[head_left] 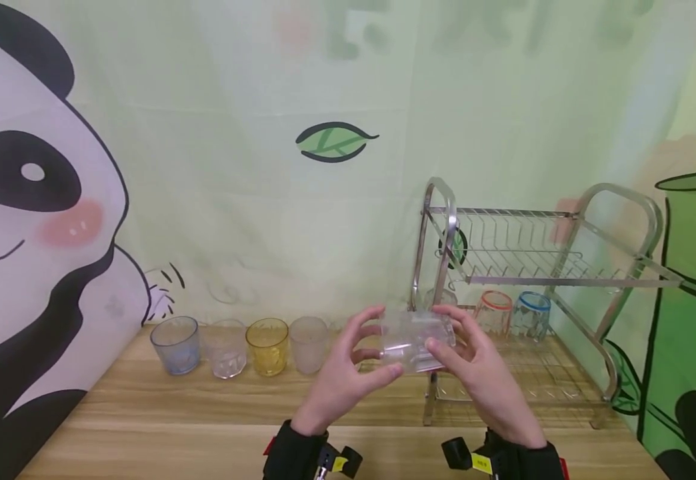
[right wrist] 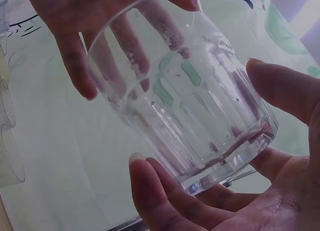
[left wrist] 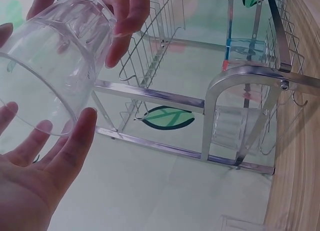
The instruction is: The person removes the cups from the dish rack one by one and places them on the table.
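Note:
A clear drinking glass (head_left: 415, 341) with a faceted lower part lies nearly sideways in the air between both hands. Its rim faces the left hand (head_left: 348, 373) and its thick base the right hand (head_left: 485, 363). In the right wrist view, the glass (right wrist: 185, 101) is tilted; the right fingers and thumb grip it around the base. Fingers of the left hand (right wrist: 100, 21) show through its wall, with the thumb at the rim. The left wrist view has the glass (left wrist: 65, 56) at upper left, its open mouth towards the left palm.
A two-tier metal dish rack (head_left: 540, 280) stands at right. On its lower tier are a red-rimmed glass (head_left: 493, 315), a blue-rimmed glass (head_left: 531, 316) and a clear glass (left wrist: 232, 128). Left on the wooden table (head_left: 204, 413) stand blue (head_left: 175, 347), clear (head_left: 227, 350), amber (head_left: 267, 348) and frosted (head_left: 309, 345) glasses.

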`<state>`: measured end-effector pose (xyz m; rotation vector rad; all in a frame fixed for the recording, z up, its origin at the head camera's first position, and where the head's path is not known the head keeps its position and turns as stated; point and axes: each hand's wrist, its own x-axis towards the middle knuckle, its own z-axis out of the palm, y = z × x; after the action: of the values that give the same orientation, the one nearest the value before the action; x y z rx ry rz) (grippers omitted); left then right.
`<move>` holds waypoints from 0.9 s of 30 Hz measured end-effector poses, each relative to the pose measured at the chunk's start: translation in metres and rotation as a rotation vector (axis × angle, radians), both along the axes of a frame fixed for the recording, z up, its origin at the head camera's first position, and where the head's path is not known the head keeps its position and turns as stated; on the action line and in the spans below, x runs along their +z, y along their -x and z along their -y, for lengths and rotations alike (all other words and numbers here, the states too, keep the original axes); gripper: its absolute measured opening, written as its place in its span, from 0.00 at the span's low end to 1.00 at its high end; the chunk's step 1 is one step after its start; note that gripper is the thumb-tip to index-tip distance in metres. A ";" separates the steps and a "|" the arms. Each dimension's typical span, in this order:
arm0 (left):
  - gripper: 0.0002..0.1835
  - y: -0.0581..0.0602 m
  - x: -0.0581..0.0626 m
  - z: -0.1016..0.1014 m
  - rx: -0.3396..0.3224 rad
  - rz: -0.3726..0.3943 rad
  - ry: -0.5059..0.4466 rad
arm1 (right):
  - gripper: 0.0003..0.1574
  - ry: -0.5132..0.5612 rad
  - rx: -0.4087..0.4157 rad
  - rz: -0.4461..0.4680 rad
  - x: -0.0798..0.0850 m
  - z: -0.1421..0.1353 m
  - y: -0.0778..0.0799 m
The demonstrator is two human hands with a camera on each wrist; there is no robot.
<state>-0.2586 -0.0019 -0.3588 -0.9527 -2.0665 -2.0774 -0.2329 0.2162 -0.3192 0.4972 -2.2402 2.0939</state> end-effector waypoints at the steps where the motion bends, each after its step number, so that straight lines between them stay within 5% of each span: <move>1: 0.41 0.000 0.000 0.001 0.002 -0.002 -0.002 | 0.33 0.002 0.007 0.000 -0.001 0.000 0.001; 10: 0.41 -0.001 -0.004 0.015 0.093 -0.062 0.028 | 0.39 -0.119 0.088 -0.050 -0.010 0.004 0.007; 16: 0.42 -0.001 -0.011 0.034 0.136 -0.104 0.117 | 0.32 -0.216 0.039 -0.127 -0.016 -0.001 0.011; 27: 0.41 0.010 -0.030 0.120 0.223 -0.228 0.528 | 0.39 -0.244 0.007 -0.003 -0.024 -0.040 0.031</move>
<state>-0.2683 -0.1217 -0.3887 -0.9017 -2.4991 -1.2730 -0.2641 0.2565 -0.3436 0.5187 -2.5090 1.8294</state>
